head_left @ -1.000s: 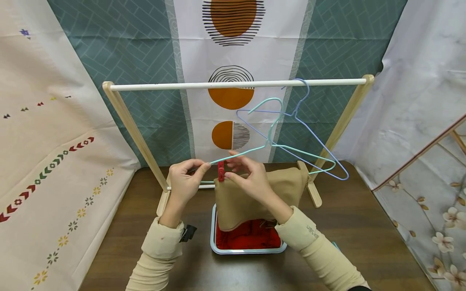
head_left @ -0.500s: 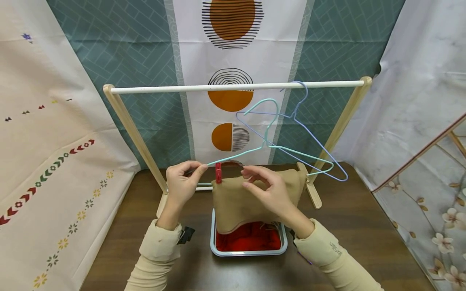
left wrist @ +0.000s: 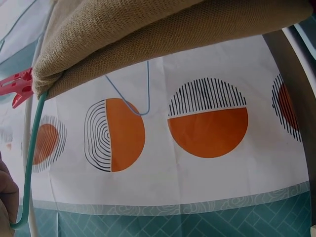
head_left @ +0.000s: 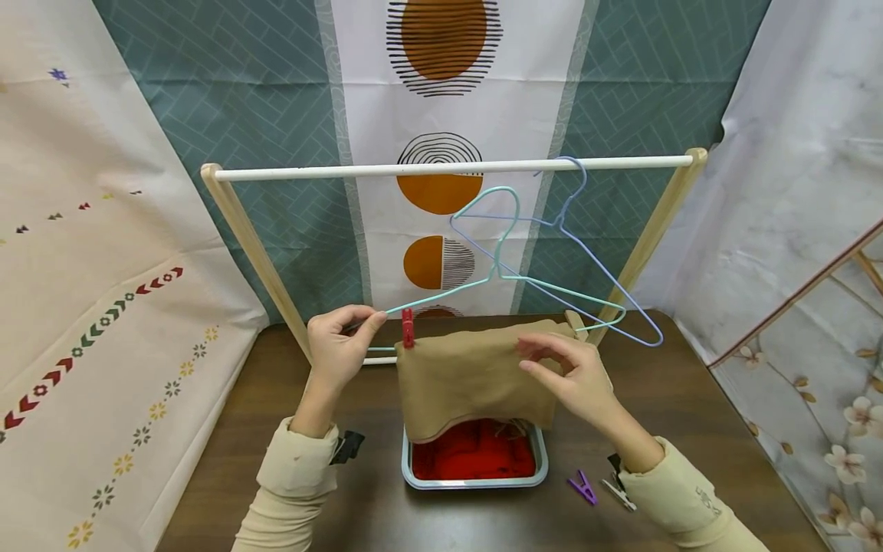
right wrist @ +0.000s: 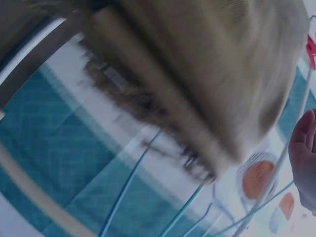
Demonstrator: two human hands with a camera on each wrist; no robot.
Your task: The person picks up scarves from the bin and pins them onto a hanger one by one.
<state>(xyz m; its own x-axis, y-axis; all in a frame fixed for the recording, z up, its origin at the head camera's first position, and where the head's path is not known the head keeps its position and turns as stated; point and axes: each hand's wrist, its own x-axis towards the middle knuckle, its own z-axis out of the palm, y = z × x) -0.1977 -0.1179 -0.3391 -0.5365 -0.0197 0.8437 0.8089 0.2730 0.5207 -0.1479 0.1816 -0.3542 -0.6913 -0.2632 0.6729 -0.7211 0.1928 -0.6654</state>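
Observation:
My left hand [head_left: 338,345] pinches the left end of a mint-green hanger [head_left: 448,294] and holds it up below the rack's bar. A tan fringed cloth [head_left: 469,376] hangs folded over the hanger's lower bar. A red clothespin [head_left: 408,330] clips the cloth's left corner; the left wrist view shows this clothespin [left wrist: 19,88] beside the green hanger [left wrist: 34,128]. My right hand [head_left: 569,376] holds nothing, its fingers loosely bent in front of the cloth's right part. Its thumb side [right wrist: 303,158] shows at the edge of the right wrist view, where the cloth is blurred.
A wooden rack with a white bar [head_left: 297,173] stands behind, a blue hanger [head_left: 607,272] on its right. Below the cloth sits a metal tray [head_left: 476,484] with red cloth [head_left: 462,456]. A purple clothespin [head_left: 583,487] and a white clothespin [head_left: 619,495] lie right of it.
My right hand has left the red clothespin and moved right along the cloth. My left hand and the hanger have shifted slightly left. The purple and white clothespins have come fully into view.

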